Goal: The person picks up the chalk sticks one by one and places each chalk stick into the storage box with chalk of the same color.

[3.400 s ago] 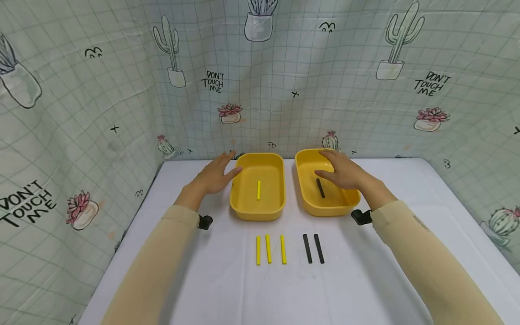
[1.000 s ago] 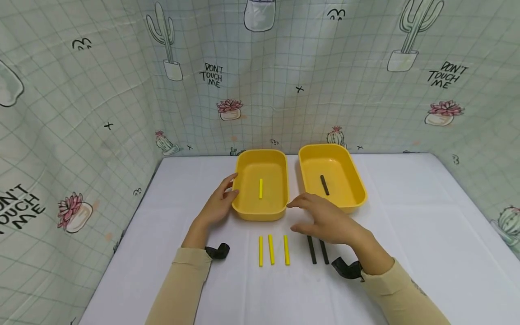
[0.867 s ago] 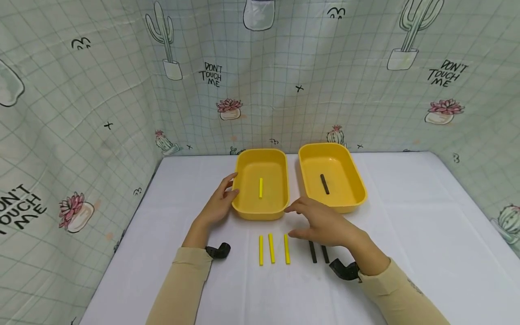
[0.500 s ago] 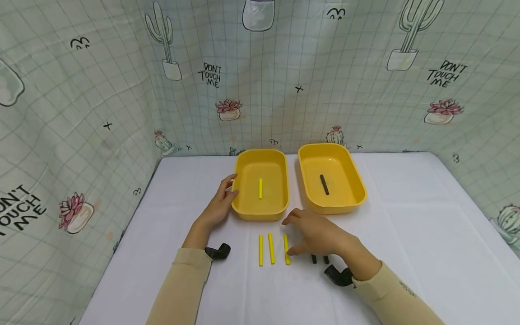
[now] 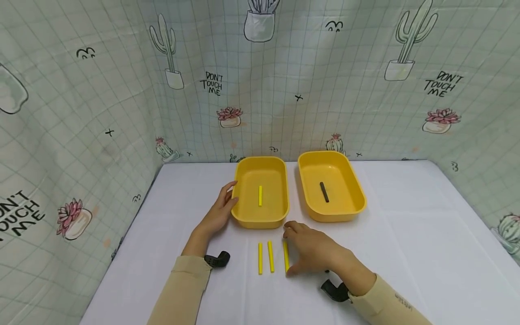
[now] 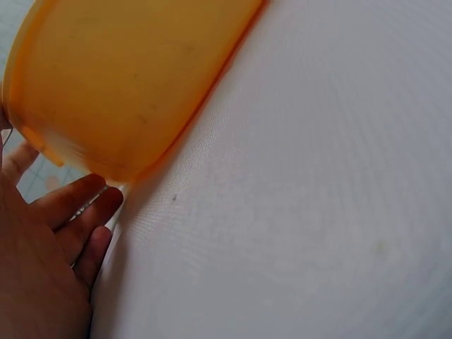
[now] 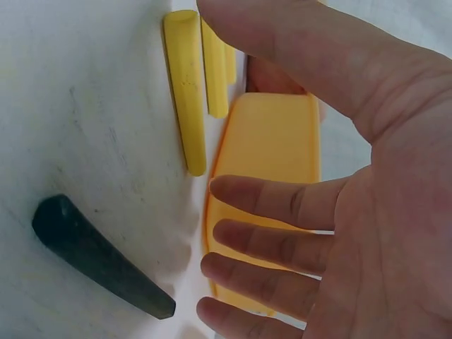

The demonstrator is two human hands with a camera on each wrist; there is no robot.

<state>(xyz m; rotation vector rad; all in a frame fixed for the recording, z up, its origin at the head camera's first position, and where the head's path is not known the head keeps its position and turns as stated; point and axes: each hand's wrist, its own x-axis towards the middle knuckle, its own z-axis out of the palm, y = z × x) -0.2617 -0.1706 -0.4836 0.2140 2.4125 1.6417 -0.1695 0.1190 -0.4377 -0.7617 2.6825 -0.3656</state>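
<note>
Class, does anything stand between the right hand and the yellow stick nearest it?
Nothing visible does: no object lies between the right hand and that yellow stick; a black stick lies off to one side.

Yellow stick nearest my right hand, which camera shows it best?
The right wrist view: the yellow stick shows whole, close up. In the head view the right hand partly covers it; the left wrist view misses it.

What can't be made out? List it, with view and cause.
Head view: black stick, all but its tip hidden by the right hand; sleeve mark, too small to read.
Left wrist view: inside of the left tray, hidden by its wall; left hand, cut off by left edge.
Right wrist view: ends of two yellow sticks, behind the thumb.
</note>
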